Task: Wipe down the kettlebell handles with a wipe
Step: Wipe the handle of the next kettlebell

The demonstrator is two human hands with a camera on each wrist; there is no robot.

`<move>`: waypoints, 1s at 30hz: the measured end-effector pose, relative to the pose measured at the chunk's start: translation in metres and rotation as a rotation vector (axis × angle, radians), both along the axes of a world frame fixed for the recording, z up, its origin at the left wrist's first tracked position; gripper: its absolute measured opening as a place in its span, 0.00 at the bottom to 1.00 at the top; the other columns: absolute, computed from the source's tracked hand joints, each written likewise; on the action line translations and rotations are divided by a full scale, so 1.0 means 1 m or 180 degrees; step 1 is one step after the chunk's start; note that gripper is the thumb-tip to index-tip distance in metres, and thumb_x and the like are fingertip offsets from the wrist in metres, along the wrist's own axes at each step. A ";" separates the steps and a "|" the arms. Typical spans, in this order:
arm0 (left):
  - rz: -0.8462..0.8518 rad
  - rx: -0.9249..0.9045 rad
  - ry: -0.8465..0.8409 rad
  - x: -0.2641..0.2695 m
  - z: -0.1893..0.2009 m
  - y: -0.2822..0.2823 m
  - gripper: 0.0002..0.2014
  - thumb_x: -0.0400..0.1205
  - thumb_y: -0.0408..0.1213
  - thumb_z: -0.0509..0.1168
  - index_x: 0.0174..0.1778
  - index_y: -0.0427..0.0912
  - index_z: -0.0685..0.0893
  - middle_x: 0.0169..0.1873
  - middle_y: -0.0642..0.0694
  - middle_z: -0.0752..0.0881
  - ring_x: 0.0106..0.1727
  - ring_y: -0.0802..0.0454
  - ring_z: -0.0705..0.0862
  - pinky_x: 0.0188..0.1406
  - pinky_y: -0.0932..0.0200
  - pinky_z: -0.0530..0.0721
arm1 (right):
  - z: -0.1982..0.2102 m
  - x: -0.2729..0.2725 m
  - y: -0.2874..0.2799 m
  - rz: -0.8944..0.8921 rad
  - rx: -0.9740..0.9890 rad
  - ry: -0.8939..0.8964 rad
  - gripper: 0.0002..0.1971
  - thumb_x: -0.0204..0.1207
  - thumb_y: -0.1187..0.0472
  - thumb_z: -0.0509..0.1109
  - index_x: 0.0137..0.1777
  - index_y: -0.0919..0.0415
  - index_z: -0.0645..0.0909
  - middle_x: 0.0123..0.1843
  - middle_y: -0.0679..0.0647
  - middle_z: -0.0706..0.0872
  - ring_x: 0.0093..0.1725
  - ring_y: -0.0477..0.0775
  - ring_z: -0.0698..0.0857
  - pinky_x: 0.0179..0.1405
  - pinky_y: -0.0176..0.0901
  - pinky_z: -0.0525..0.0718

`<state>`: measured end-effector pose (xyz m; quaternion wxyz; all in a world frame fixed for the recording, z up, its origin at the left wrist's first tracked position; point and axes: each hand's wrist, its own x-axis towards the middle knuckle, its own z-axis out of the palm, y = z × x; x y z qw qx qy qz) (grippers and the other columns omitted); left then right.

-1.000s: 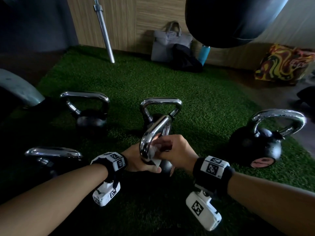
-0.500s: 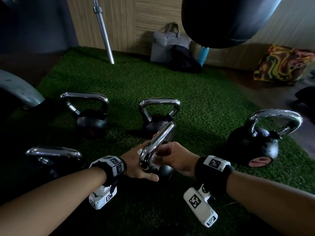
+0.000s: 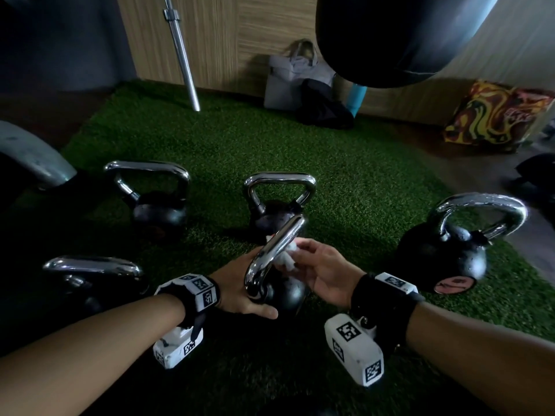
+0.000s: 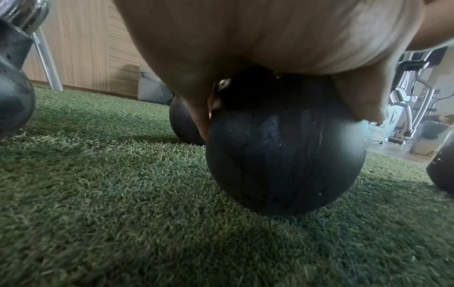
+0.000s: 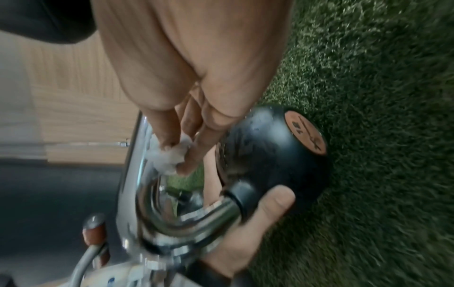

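while the left hand (image 3: 240, 291) cups the small black kettlebell (image 3: 285, 294) near the foot of its handle, thumb laid along the ball's near side and fingers curled round the far side, the ball sits on the green artificial turf (image 3: 345, 163) between the two forearms. left wrist view: palm on top of the ball, thumb down its right side, water droplets on the black surface.

right hand (image 3: 322, 270) pinches a crumpled white wipe (image 3: 285, 258) between thumb and fingertips (image 5: 183, 169); wipe is pressed against the inner side of the chrome handle (image 3: 274, 250), about midway along the loop. right wrist view confirms contact of wipe with chrome; remaining fingers loosely bent. handle tilts away from the person. round orange-brown label on the ball's side, marking unreadable.

other kettlebells on the turf, all chrome-handled, black-bodied:
- one directly behind the held one (image 3: 279, 199), upright, close.
- one at rear left (image 3: 156, 196), upright.
- one at near left (image 3: 90, 274), mostly in shadow.
- larger one at right (image 3: 450, 247), tilted, round label facing the camera.

background: barbell (image 3: 181, 52) leaning on the wood-panelled wall, grey tote bag (image 3: 288, 76) with a dark bundle in front of it, blue bottle (image 3: 357, 99), black punching bag (image 3: 390, 34) hanging overhead, patterned cushion (image 3: 495, 115) at far right.
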<state>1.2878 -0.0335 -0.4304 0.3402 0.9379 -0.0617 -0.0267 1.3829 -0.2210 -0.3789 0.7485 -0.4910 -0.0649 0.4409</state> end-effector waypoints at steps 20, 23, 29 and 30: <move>0.0156 -0.0134 0.0313 -0.006 0.015 -0.007 0.47 0.71 0.48 0.84 0.69 0.69 0.52 0.60 0.82 0.54 0.71 0.70 0.62 0.53 0.97 0.51 | 0.008 -0.001 0.001 -0.1296 -0.1592 -0.2826 0.23 0.65 0.66 0.88 0.50 0.51 0.77 0.41 0.50 0.95 0.42 0.56 0.94 0.46 0.62 0.93; 0.0198 -0.0237 0.0209 -0.005 0.009 -0.007 0.48 0.68 0.49 0.86 0.72 0.68 0.56 0.63 0.81 0.59 0.72 0.70 0.66 0.57 0.95 0.55 | 0.007 0.009 0.003 -0.1611 -0.1798 -0.2993 0.24 0.65 0.65 0.87 0.52 0.51 0.76 0.40 0.46 0.94 0.39 0.48 0.93 0.43 0.57 0.92; 0.0285 -0.0418 0.0230 -0.005 0.005 -0.008 0.46 0.65 0.49 0.87 0.67 0.72 0.60 0.63 0.79 0.64 0.60 0.99 0.62 0.57 0.93 0.60 | 0.000 0.020 0.013 -0.1883 -0.2049 -0.2730 0.19 0.69 0.63 0.84 0.53 0.53 0.77 0.40 0.48 0.92 0.38 0.51 0.91 0.35 0.48 0.91; 0.0289 -0.0424 0.0229 -0.006 0.008 -0.009 0.45 0.65 0.48 0.87 0.65 0.73 0.60 0.63 0.79 0.63 0.59 1.00 0.60 0.56 0.94 0.59 | -0.002 0.020 0.016 -0.1958 -0.2109 -0.2642 0.18 0.70 0.62 0.83 0.52 0.53 0.77 0.40 0.47 0.90 0.38 0.51 0.90 0.34 0.46 0.91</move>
